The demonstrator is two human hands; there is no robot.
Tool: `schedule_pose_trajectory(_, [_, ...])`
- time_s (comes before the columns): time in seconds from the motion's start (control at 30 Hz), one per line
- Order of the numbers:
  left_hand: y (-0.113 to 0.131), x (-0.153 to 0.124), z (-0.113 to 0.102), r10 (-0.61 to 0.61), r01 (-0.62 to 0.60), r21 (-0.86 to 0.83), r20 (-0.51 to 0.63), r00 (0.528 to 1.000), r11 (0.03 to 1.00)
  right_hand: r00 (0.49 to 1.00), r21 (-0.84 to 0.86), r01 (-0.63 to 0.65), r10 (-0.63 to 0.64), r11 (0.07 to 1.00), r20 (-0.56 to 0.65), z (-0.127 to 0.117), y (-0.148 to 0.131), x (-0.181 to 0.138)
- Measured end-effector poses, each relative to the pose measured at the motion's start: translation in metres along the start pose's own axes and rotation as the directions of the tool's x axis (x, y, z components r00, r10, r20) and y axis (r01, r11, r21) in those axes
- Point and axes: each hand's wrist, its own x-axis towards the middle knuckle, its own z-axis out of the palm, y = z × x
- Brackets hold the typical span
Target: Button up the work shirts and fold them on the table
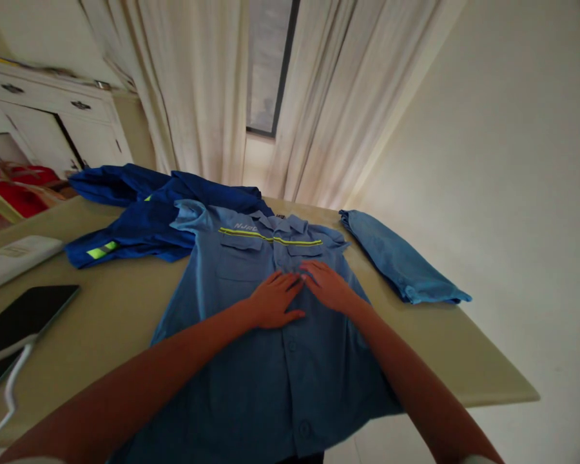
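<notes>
A light blue short-sleeved work shirt [241, 322] lies face up with its collar away from me and its lower part over the table's front edge. A yellow reflective strip [273, 239] crosses its chest above two flap pockets, and buttons run down the front. My left hand [276, 301] rests on the shirt at the button band, fingers stretched out and thumb apart. On the other side of the band, my right hand [327, 285] lies with its fingers extended on the cloth. The fingertips of both hands nearly meet. Neither hand visibly holds anything.
Darker blue clothing [149, 222] with reflective patches lies at the back left of the table [483, 361]. Folded blue trousers [396, 258] are along the right side. At the left are a tablet [29, 316], a white cable [10, 386] and a white box [22, 254].
</notes>
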Motion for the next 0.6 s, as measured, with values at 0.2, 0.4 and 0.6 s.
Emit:
schedule_pose_trajectory(0.2, [0.003,-0.028,0.026,0.111,-0.112,-0.092,-0.016,0.994,0.989,0.995,-0.023,0.063,-0.062,0.998,0.074,0.041,0.016,0.071])
schedule_pose_trajectory(0.4, [0.012,-0.041,0.015,0.174,-0.169,-0.158,0.021,0.984,0.973,0.996,-0.057,-0.054,0.058,0.997,0.067,0.072,0.021,0.12])
schedule_pose_trajectory(0.6, [0.014,-0.045,0.017,0.069,-0.06,-0.209,0.033,0.997,0.976,1.0,-0.043,-0.008,0.009,0.999,0.026,0.075,0.025,0.113])
